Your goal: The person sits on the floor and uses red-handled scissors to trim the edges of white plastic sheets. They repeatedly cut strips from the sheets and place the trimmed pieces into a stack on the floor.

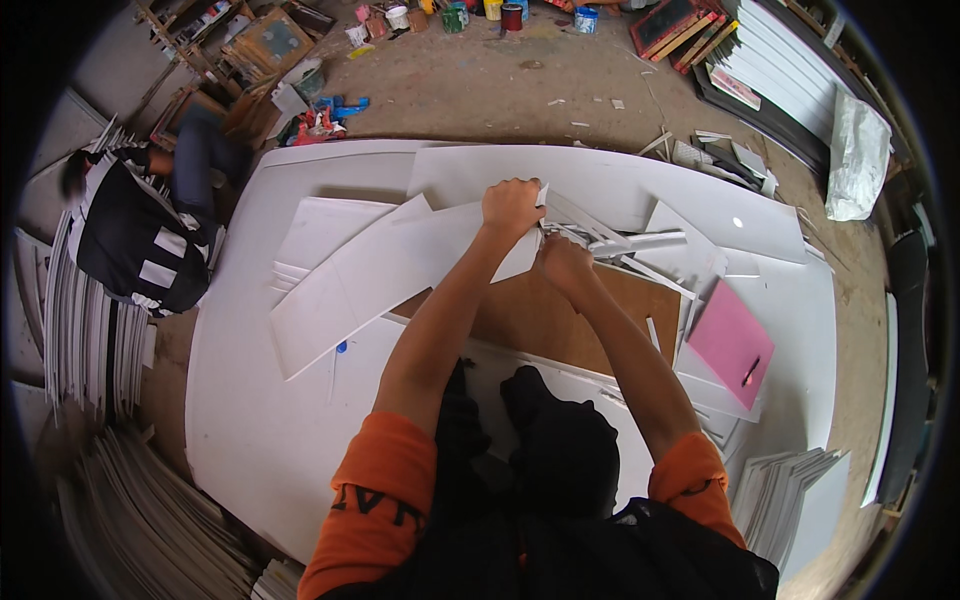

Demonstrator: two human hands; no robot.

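Note:
A long white board (370,280) lies slantwise over other white sheets, its right end raised a little. My left hand (513,208) is closed around that end at the upper corner. Just below and to the right, my right hand (566,262) is closed at the same end, its fingertips partly hidden. Under the board and my forearms rests a brown wooden panel (590,315). Narrow white offcuts (640,243) lie in a loose heap right beside my right hand.
A pink sheet (732,340) with a dark pen-like tool (751,371) on it lies at the right. Large white sheets (270,420) spread beneath everything. Another person (150,230) crouches at the far left by stacked boards (100,350). Paint cans (512,15) stand at the back.

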